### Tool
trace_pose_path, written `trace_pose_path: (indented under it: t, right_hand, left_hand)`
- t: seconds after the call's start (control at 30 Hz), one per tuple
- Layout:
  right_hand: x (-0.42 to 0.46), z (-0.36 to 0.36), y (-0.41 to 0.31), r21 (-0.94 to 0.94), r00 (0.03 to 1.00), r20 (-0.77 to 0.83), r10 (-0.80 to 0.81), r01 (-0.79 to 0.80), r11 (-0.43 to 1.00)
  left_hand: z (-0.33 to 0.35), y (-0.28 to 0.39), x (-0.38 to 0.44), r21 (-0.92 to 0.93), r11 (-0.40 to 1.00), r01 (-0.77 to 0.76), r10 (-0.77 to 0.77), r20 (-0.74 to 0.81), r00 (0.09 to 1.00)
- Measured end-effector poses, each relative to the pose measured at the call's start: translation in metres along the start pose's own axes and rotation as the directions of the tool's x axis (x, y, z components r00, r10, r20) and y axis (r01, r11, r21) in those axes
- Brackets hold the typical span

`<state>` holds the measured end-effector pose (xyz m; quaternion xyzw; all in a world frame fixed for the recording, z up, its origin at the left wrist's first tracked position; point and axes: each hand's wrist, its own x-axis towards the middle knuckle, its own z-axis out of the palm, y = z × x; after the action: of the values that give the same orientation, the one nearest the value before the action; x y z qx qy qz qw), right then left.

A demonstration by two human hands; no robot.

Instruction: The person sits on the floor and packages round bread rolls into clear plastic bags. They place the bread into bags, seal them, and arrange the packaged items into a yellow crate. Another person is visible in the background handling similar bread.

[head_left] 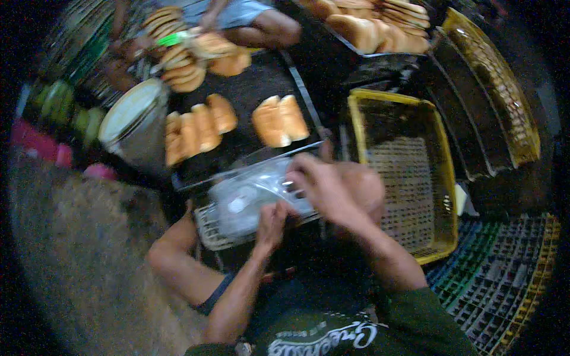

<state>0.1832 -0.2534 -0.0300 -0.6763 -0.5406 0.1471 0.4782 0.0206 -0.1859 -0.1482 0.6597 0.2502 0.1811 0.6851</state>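
Observation:
A stack of clear plastic bags [242, 200] lies over a small whitish basket [209, 231] in front of my knees. My left hand [272, 220] grips the near edge of the plastic, fingers curled. Above the right end of the bags, my right hand [311, 182] is bent with thumb and fingers together on the plastic; motion blurs its fingertips. Just beyond, a dark metal tray [249, 120] carries joined bread rolls [280, 120] on the right and more bread rolls [196, 133] on the left.
Across the tray, another person's hand [207, 22] is near stacked bread [182, 66] and a green item [171, 39]. A round, pale-topped container [133, 111] stands left. To the right are a yellow plastic crate [356, 120], a slatted stack [498, 276] and a bread-filled tray [378, 54].

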Motion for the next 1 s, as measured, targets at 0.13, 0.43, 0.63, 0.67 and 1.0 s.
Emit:
trace_pose_path:
  t: [0.13, 0.43, 0.63, 0.67, 1.0]
  right_hand:
    - [-0.018, 0.011, 0.005, 0.542, 0.831, 0.134, 0.539, -0.517, 0.663]
    - [0.071, 0.108, -0.018, 0.500, 0.917, 0.029, 0.399, -0.359, 0.788]
    - [0.119, 0.171, 0.013, -0.163, 0.971, -0.224, 0.081, -0.119, 0.979]
    - [0.135, 0.180, 0.035, -0.363, 0.923, -0.368, -0.113, -0.031, 0.931]
    - [0.073, 0.026, 0.002, 0.213, 0.884, -0.043, 0.465, -0.447, 0.869]
  left_hand:
    - [-0.028, 0.050, 0.030, -0.804, 0.592, 0.055, -0.343, -0.190, 0.920]
    - [-0.141, 0.103, 0.027, -0.565, 0.709, -0.421, -0.328, -0.794, 0.512]
    - [-0.218, 0.073, 0.014, -0.332, 0.896, -0.296, -0.300, -0.942, 0.149]
    - [-0.217, 0.096, 0.010, -0.434, 0.804, -0.406, -0.407, -0.900, 0.156]
    - [-0.207, 0.060, 0.033, -0.592, 0.689, -0.417, -0.463, -0.803, 0.376]
